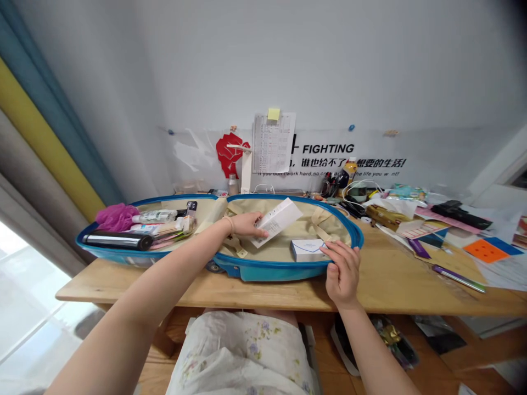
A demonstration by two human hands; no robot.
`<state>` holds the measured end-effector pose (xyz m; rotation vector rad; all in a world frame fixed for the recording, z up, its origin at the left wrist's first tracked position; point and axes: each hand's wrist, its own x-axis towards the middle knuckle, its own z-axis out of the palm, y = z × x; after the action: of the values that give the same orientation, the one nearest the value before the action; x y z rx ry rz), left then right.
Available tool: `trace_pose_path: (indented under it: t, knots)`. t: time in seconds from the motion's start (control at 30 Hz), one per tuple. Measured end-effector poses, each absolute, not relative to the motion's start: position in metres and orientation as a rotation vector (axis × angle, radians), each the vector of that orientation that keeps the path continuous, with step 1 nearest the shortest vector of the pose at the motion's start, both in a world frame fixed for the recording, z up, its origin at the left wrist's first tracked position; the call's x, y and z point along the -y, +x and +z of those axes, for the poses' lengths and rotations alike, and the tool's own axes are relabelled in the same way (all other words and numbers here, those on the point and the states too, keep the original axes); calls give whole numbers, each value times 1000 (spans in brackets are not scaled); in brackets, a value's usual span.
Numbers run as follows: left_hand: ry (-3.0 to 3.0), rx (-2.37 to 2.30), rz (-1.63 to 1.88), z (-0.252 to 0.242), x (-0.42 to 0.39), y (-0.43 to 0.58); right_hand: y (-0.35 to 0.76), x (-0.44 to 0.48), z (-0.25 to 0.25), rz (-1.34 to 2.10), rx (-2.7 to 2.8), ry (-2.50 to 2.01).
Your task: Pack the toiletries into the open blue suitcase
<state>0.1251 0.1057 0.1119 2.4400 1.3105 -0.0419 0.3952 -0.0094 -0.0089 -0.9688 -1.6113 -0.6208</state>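
Observation:
A blue suitcase (272,272) with a beige lining lies open on the wooden table. Over its right half, my left hand (247,225) grips a white box (278,220), tilted, between thumb and fingers. A second white box (307,250) with a blue V-shaped line lies inside near the front rim. My right hand (343,269) rests at the front right rim, fingers stretched out, their tips at that box's right end. In the suitcase's left half lie a pink mesh bath puff (117,217), a black cylinder (117,240), a clear bottle (154,216) and small packets.
The table (382,280) bears papers, a purple-green pen (459,278), an orange card (486,250) and a black object (461,213) at right. Behind stand a yellow bottle (349,171) and a white lamp (246,170) against the wall. A curtain (53,126) hangs at left.

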Motion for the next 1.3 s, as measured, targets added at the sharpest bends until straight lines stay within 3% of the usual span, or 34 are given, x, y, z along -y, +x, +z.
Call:
trace_pose_path:
  t: [0.9, 1.1, 1.3]
  knots:
    - [2509, -1537, -658, 93, -89, 141, 395, 10, -9, -617, 1609, -998]
    - [2618, -1441, -502, 90, -92, 137, 395, 9, -7, -653, 1610, -958]
    - [2701, -1425, 356, 124, -104, 96, 396, 8, -8, -656, 1611, -974]
